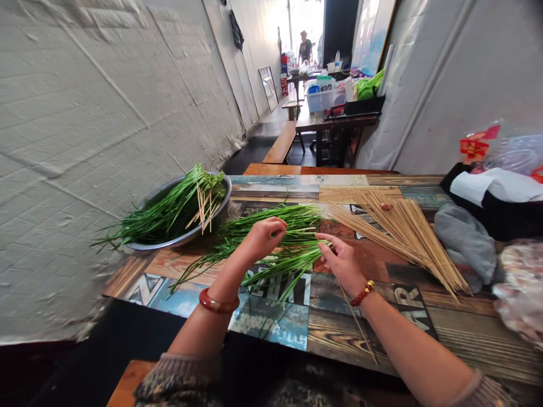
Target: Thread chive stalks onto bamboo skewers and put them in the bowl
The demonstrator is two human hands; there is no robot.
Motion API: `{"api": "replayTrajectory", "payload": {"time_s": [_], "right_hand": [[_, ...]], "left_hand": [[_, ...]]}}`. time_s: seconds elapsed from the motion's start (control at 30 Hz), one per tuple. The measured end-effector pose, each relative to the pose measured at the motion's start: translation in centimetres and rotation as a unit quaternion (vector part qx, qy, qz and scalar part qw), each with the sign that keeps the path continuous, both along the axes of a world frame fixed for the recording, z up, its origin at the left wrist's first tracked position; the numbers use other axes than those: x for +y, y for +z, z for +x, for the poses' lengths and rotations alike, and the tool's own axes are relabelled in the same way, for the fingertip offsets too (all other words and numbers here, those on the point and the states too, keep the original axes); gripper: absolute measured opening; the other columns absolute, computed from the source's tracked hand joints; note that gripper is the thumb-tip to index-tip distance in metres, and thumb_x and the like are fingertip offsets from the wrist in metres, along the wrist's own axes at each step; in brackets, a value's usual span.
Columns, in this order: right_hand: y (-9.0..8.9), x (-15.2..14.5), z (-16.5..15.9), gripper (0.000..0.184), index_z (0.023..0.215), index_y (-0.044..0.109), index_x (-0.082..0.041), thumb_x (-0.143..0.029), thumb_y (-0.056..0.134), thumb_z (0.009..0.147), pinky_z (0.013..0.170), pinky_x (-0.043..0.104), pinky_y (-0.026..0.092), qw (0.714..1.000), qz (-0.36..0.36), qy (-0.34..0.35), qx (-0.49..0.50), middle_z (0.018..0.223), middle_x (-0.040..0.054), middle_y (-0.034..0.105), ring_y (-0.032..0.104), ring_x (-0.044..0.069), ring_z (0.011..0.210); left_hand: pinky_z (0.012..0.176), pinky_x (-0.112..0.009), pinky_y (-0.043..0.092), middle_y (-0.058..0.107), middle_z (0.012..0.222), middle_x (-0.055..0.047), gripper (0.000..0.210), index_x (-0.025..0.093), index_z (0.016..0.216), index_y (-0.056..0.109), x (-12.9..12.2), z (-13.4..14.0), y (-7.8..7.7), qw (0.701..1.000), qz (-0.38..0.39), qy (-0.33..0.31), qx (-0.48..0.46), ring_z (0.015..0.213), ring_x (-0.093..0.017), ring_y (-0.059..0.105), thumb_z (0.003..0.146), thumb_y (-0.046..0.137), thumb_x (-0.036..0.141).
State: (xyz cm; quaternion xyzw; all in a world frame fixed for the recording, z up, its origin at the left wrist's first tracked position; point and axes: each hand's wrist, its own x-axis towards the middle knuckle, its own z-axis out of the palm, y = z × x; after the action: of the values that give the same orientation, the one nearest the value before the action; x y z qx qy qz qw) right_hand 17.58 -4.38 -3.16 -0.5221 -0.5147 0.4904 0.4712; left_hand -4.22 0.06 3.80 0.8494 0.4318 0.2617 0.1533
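Observation:
My right hand (344, 264) pinches the pale ends of some garlic chives (294, 260) between thumb and fingers. A thin bamboo skewer (358, 325) slants from under that palm toward the table's front edge. Curled over the greens, my left hand (265, 236) has its fingertips together; what they hold, if anything, I cannot make out. More loose garlic chives (292, 213) lie spread behind both hands. To the left, a metal basin (180, 240) is heaped with garlic chives, and several skewered bundles rest on its right side.
A large fan of bamboo skewers (392, 229) covers the table's right part. Beyond it are a grey plastic bag (464, 240), a black container (507, 212) and a clear bag of pale pieces (521, 288). A white wall (106, 113) borders the left; a person stands in the far doorway.

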Motion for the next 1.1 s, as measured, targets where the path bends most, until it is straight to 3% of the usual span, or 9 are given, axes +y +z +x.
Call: {"api": "replayTrajectory", "payload": {"time_s": [0.2,0.3,0.4,0.53,0.63,0.73,0.83,0.93,1.1], "right_hand": [[0.1,0.1,0.2,0.047,0.117,0.061,-0.015,-0.045,0.055,0.081,0.038,0.019,0.036,1.000,0.013,0.002,0.001,0.055,-0.0032,0.055,0.046,0.008,0.042],[0.0,0.2,0.2,0.047,0.115,0.062,-0.015,-0.045,0.055,0.081,0.039,0.019,0.037,1.000,0.014,-0.002,0.000,0.054,-0.0030,0.055,0.047,0.009,0.043],[-0.1,0.3,0.2,0.046,0.114,0.063,-0.014,-0.045,0.056,0.080,0.039,0.019,0.036,1.000,0.007,-0.006,0.005,0.054,-0.0032,0.055,0.047,0.009,0.043],[0.0,0.4,0.3,0.044,0.111,0.064,-0.014,-0.044,0.056,0.081,0.040,0.019,0.036,1.000,0.017,-0.023,0.008,0.054,-0.0034,0.054,0.047,0.009,0.044],[0.3,0.2,0.2,0.041,0.110,0.064,-0.014,-0.042,0.054,0.082,0.040,0.019,0.038,1.000,0.022,-0.017,-0.004,0.056,-0.0024,0.057,0.050,0.010,0.045],[0.6,-0.2,0.0,0.035,0.108,0.065,-0.016,-0.037,0.053,0.083,0.043,0.021,0.040,0.998,0.044,-0.003,-0.048,0.064,0.0005,0.064,0.052,0.010,0.046],[1.0,-0.8,-0.1,0.030,0.104,0.067,-0.017,-0.032,0.052,0.083,0.051,0.023,0.045,0.990,0.092,0.007,-0.106,0.080,0.0046,0.070,0.058,0.012,0.055],[1.1,-1.0,-0.1,0.028,0.104,0.068,-0.018,-0.030,0.052,0.084,0.059,0.025,0.048,0.983,0.123,0.016,-0.139,0.088,0.0055,0.072,0.061,0.014,0.063],[0.8,-0.9,0.0,0.027,0.105,0.067,-0.019,-0.030,0.052,0.085,0.061,0.026,0.050,0.984,0.124,0.010,-0.127,0.092,0.0054,0.072,0.063,0.014,0.066]], "left_hand": [[0.081,-0.027,0.048,0.067,0.094,-0.006,0.013,0.016,0.081,0.066,-0.3,2.4,-2.1,0.998,-0.048,-0.026,0.024,0.086,-0.015,0.062,0.077,0.054,0.011],[0.075,-0.027,0.049,0.067,0.092,-0.006,0.019,0.016,0.096,0.066,-0.2,3.5,-2.4,0.997,-0.058,-0.008,0.046,0.079,-0.015,0.062,0.081,0.055,0.018],[0.080,-0.030,0.048,0.068,0.095,-0.007,0.025,0.018,0.105,0.066,0.1,4.7,-2.6,0.997,-0.033,0.011,0.074,0.086,-0.018,0.062,0.084,0.054,0.026],[0.084,-0.029,0.047,0.070,0.095,-0.007,0.027,0.018,0.102,0.069,1.0,5.7,-3.3,0.998,-0.055,0.004,0.036,0.090,-0.017,0.062,0.087,0.045,0.021],[0.076,-0.025,0.047,0.071,0.093,-0.006,0.029,0.016,0.102,0.068,1.9,5.7,-3.7,0.994,-0.110,0.007,-0.016,0.082,-0.015,0.063,0.086,0.044,0.018],[0.065,-0.023,0.043,0.069,0.083,-0.004,0.024,0.017,0.095,0.071,2.5,5.5,-3.5,0.991,-0.130,-0.015,0.028,0.071,-0.014,0.060,0.083,0.053,0.029],[0.059,-0.022,0.039,0.064,0.076,-0.004,0.022,0.019,0.085,0.073,2.9,5.7,-3.2,0.986,-0.125,-0.048,0.102,0.066,-0.013,0.056,0.077,0.062,0.037],[0.061,-0.022,0.039,0.061,0.077,-0.004,0.017,0.020,0.077,0.072,3.1,6.2,-3.3,0.986,-0.097,-0.054,0.128,0.070,-0.014,0.056,0.077,0.062,0.034],[0.071,-0.025,0.042,0.061,0.077,-0.005,0.011,0.016,0.070,0.067,3.0,5.8,-3.4,0.995,-0.071,-0.053,0.040,0.076,-0.015,0.057,0.076,0.058,0.020]]}}
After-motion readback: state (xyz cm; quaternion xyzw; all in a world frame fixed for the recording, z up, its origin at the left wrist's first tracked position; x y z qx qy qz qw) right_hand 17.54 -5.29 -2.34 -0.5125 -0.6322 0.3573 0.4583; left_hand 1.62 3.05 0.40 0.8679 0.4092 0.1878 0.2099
